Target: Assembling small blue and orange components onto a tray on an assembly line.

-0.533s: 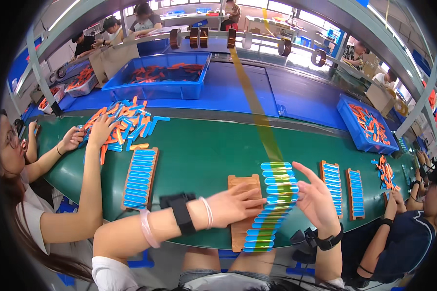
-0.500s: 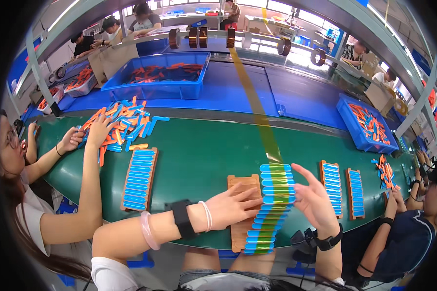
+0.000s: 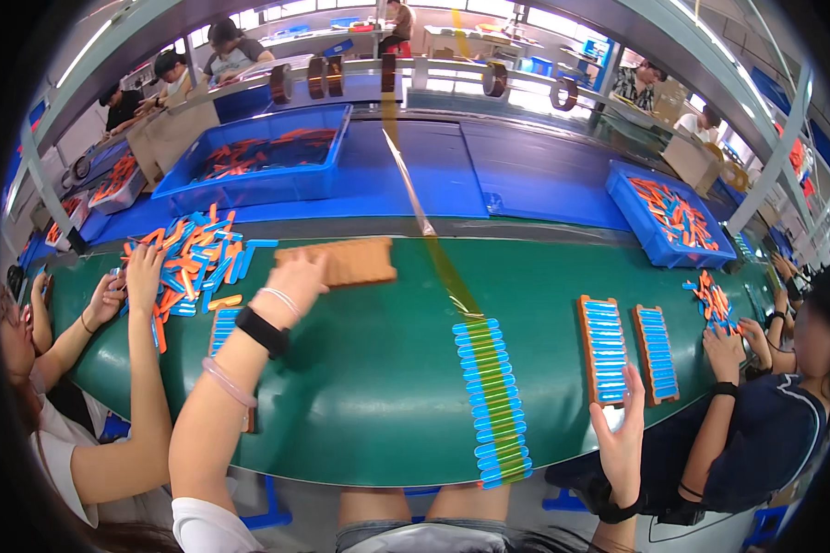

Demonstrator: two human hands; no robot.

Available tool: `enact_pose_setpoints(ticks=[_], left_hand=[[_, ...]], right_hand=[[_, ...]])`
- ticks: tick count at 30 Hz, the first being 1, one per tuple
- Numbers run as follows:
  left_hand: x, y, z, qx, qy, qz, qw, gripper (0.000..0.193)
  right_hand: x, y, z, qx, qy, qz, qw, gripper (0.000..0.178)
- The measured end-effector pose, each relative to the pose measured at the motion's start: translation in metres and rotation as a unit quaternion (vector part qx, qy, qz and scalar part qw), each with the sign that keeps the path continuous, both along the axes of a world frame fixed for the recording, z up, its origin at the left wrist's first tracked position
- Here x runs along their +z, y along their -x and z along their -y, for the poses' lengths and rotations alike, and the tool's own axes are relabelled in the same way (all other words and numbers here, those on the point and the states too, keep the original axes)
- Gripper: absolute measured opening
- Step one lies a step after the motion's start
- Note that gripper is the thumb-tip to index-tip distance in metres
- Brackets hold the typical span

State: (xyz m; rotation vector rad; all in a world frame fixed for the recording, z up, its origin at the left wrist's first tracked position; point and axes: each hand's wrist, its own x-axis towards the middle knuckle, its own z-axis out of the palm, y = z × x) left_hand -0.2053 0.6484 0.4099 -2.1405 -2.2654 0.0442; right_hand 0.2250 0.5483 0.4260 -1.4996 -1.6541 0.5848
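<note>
Over the left middle of the green table, my left hand [image 3: 297, 284] grips an empty brown slotted tray [image 3: 360, 262] by its left part; the fingertips are partly hidden. My right hand [image 3: 623, 431] is open, thumb and fingers apart, at the near end of a brown tray filled with blue pieces [image 3: 605, 350]. Whether it touches that tray I cannot tell. Between my hands, a row of flat blue round-ended pieces [image 3: 491, 442] lies on the table, joined down the middle by amber see-through tape [image 3: 443, 267] that runs up to a roll [image 3: 389, 74] on the bar.
Another filled tray [image 3: 656, 352] stands at right, and one [image 3: 223, 334] lies partly behind my left arm. Loose orange and blue pieces [image 3: 194, 267] are heaped at left beside a co-worker's hands. Blue bins [image 3: 249, 189] stand behind the table. Another co-worker sits at right.
My left hand has carried the brown tray from beside the taped row to the far left. My right hand has left the row for the filled tray at right. The view has shifted.
</note>
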Motion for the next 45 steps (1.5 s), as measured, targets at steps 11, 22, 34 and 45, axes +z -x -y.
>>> enact_pose_setpoints(ticks=[11, 22, 34, 45], left_hand=[[-0.001, -0.135, 0.0, -0.118, 0.022, 0.339, 0.933, 0.035], [0.006, -0.16, -0.009, 0.029, 0.127, 0.519, 0.845, 0.024], [-0.002, -0.178, 0.003, 0.161, 0.14, 0.838, 0.502, 0.032], [-0.005, -0.188, 0.002, 0.241, 0.05, 0.789, 0.563, 0.01]], right_hand=[[-0.027, -0.025, 0.005, -0.129, 0.055, 0.097, 0.985, 0.086], [-0.032, -0.023, -0.001, -0.11, 0.002, 0.119, 0.987, 0.087], [-0.034, -0.022, -0.006, -0.122, 0.015, 0.127, 0.984, 0.09], [-0.037, -0.019, -0.008, -0.113, 0.002, 0.113, 0.987, 0.091]])
